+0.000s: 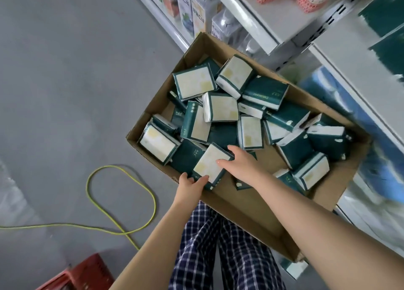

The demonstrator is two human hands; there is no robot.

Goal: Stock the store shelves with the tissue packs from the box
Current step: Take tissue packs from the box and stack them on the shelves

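Observation:
An open cardboard box (247,208) stands on the grey floor by the shelves, holding several dark green and cream tissue packs in a loose heap. One tissue pack (208,166) lies cream face up at the near left side of the box. My left hand (189,185) holds its near end at the box rim, thumb on top. My right hand (239,161) grips its right edge, thumb on the cream face and fingers over the far side. More dark green packs (384,11) sit on the white shelf (358,75) at the upper right.
A yellow cable (122,202) loops on the floor left of the box. The corner of a red basket (83,274) shows at the bottom left. Blue wrapped goods (328,92) fill the lower shelf, boxed goods (196,14) the far one. Another pack (295,268) lies by the box's near corner.

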